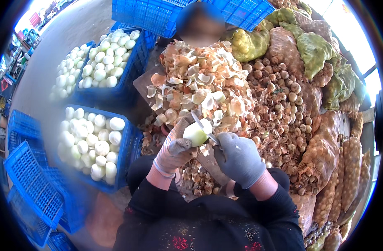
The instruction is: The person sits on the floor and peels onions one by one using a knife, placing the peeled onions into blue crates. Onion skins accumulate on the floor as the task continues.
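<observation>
A peeled, pale green-white onion (pixel 195 134) rests in my left hand (pixel 175 150), which wears a striped knit work glove with dirty fingertips. The thumb and fingers close around it from the left and below. My right hand (pixel 240 158), in a grey coated glove, grips a knife (pixel 201 123) whose narrow blade lies across the onion's upper right side. Its handle is mostly hidden in my fist. Right beyond both hands rises a heap of onion skins (pixel 204 72), with a few pale onions lying among the peelings.
Blue plastic crates (pixel 124 150) of peeled onions (pixel 100 147) stand at left. Unpeeled onions (pixel 270 75) and loose skins spread to the right, beside stacked mesh sacks (pixel 320 153). Another person (pixel 200 25) is beyond the heap, near blue crates (pixel 144 15). More blue crates (pixel 34 182) lie lower left.
</observation>
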The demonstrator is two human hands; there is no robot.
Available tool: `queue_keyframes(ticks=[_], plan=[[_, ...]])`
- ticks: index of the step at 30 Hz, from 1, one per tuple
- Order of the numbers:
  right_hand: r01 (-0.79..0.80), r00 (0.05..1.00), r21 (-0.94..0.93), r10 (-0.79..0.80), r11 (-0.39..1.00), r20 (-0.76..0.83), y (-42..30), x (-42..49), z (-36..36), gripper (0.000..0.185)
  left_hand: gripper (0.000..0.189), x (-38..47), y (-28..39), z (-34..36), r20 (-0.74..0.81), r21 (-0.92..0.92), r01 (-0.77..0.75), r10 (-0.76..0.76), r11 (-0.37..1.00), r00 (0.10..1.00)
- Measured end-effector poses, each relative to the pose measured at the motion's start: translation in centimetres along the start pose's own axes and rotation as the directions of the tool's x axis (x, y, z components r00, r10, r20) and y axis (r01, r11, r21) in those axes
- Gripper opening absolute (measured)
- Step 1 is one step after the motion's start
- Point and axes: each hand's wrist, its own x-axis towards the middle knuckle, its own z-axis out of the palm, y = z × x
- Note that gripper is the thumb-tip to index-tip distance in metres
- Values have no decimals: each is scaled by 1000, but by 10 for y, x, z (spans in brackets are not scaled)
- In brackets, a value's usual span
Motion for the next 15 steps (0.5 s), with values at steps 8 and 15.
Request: queue_keyframes(ticks=[8, 15], plan=[[-387, 920, -41, 389, 921, 46, 66, -10, 32, 17, 75, 8, -3, 4, 84, -134, -61, 73, 989, 994], [-592, 804, 427, 461, 684, 377, 69, 4, 5, 24, 68, -2, 19, 5, 86, -42, -245, 248, 969, 965]])
